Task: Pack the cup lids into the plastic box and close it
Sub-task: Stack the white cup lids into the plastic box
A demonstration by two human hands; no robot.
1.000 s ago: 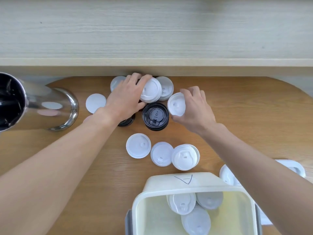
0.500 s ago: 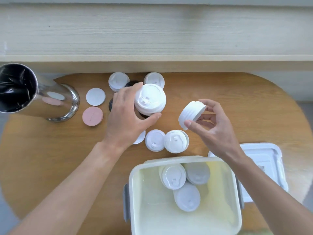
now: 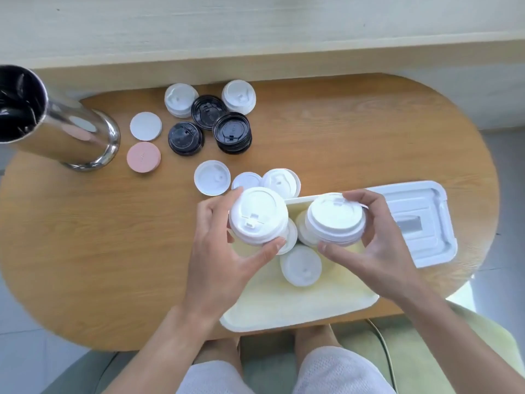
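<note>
left hand (image 3: 218, 251) fingers curled round a white plastic lid stack (image 3: 258, 218), right hand (image 3: 377, 245) gripping another white lid stack (image 3: 335, 220), both covering most of the pale open plastic box (image 3: 298, 308), lids underneath only partly visible

Left hand (image 3: 224, 251): a second ago at the upper centre of the frame, reaching among the lids at the table's far edge; now at the centre, over the plastic box (image 3: 301, 311), gripping a stack of white lids (image 3: 257, 220) between thumb and fingers.

Right hand (image 3: 377, 245): formerly just right of the black lids, pinching a second stack of white lids (image 3: 335, 221) on edge; now at centre right, above the box, with that stack turned flat, top up.

Black lids (image 3: 208, 125): previously partly covered by the left hand; now in full view, upper centre.

Pink disc (image 3: 144, 157): hidden a second ago; now showing at left.
</note>
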